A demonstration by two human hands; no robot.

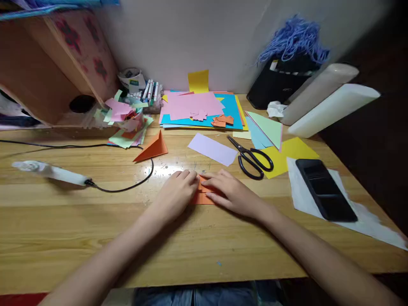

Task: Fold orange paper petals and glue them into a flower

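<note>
A small orange paper (204, 198) with folds lies flat on the wooden table, partly covered by both hands. My left hand (180, 190) presses on its left side with the fingers curled together. From the right, my right hand (232, 191) rests on the paper, its fingers apart and pointing left. A folded orange paper triangle (156, 148) stands behind my left hand. Behind my right hand lie a lilac paper strip (213, 148) and black-handled scissors (250, 157).
A glue gun (63, 175) with a black cord is at the left. A phone (325, 189) lies on white paper at the right. Coloured sheets (194, 106), markers (152, 91), paper scraps (130, 123) and white rolls (334, 108) line the back.
</note>
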